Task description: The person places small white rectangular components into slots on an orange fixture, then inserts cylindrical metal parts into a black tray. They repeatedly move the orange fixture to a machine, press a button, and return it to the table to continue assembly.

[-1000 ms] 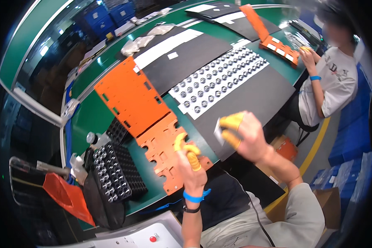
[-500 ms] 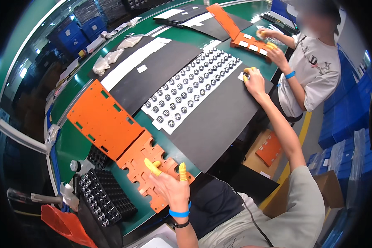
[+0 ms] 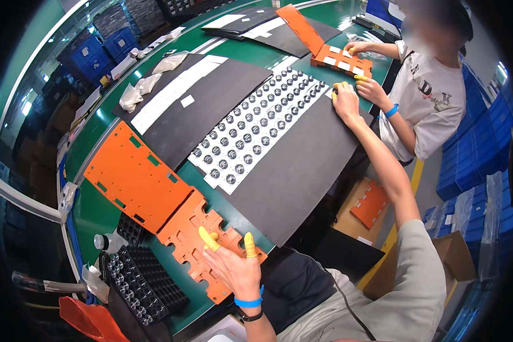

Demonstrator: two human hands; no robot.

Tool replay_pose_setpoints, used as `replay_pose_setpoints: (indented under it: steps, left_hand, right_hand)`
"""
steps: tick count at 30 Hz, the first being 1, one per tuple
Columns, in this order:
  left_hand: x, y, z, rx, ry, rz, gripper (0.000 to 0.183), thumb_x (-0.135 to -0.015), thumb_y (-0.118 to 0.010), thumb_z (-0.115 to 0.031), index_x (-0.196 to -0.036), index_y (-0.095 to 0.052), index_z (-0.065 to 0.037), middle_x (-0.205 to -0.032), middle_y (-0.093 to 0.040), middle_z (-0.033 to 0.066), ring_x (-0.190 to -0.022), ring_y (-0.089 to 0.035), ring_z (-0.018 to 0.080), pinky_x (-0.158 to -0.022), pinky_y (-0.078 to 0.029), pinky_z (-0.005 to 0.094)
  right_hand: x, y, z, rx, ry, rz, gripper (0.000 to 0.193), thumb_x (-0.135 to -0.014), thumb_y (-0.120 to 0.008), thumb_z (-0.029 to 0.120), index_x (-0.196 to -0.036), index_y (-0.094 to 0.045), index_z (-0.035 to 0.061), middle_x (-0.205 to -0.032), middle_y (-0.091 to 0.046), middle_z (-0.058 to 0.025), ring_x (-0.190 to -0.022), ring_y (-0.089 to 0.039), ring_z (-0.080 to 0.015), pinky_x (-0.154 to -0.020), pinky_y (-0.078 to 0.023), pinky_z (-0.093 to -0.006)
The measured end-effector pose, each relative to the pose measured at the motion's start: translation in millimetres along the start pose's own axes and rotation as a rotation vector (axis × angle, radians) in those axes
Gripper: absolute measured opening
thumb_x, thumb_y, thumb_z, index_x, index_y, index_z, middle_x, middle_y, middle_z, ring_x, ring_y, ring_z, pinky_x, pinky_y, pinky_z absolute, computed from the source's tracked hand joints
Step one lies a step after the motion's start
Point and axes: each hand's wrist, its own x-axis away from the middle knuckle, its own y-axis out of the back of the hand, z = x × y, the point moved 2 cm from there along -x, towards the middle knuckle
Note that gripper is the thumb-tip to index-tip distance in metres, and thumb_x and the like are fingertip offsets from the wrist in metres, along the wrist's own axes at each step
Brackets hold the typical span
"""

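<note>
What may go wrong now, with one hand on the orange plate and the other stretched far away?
The right hand reaches far, to the white sheet of small round parts; a sleeve might brush them loose. It is close to another person's hand, so they may bump. The left hand presses the orange fixture near the table edge; it might slide off.

Things around the green workbench [image 3: 100, 212]

Blue crates [image 3: 100, 48] stand beyond its far edge; a co-worker [image 3: 433, 97] sits at its right end; a cardboard box [image 3: 367, 208] lies below it.
</note>
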Motion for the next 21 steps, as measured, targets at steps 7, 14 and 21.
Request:
replay_pose_setpoints:
  steps: [7, 14, 21]
  left_hand:
    - [-6, 12, -11, 0.085, 0.054, 0.074, 0.096, -0.087, -0.066, -0.054, -0.152, -0.023, 0.003, -0.135, -0.045, 0.0311, -0.128, -0.039, 0.053, -0.114, -0.027, 0.0545]
    - [-5, 12, -9, 0.106, -0.013, -0.034, 0.081, -0.085, -0.074, -0.039, -0.144, -0.039, 0.004, -0.118, -0.051, 0.0207, -0.112, -0.047, 0.0403, -0.098, -0.039, 0.0488]
    - [-11, 18, -8, 0.215, 0.007, -0.116, 0.048, -0.083, -0.077, -0.022, -0.119, -0.057, 0.002, -0.116, -0.051, 0.0201, -0.112, -0.047, 0.039, -0.1, -0.038, 0.0482]
  right_hand:
    - [-4, -4, -3, -0.006, 0.0, 0.025, 0.022, -0.084, -0.067, 0.014, -0.104, -0.065, 0.0044, -0.107, -0.062, -0.0124, -0.103, -0.06, -0.0299, -0.088, -0.051, -0.0421]
    - [0, 29, 32, -0.084, 0.202, -0.18, 0.036, -0.082, -0.072, 0.012, -0.116, -0.065, 0.0046, -0.118, -0.06, -0.0115, -0.107, -0.057, -0.0299, -0.088, -0.048, -0.0404]
    - [10, 68, 224, -0.765, 0.439, -0.124, 0.036, -0.082, -0.074, 0.008, -0.117, -0.069, 0.0102, -0.121, -0.062, -0.012, -0.112, -0.058, -0.0307, -0.097, -0.047, -0.0406]
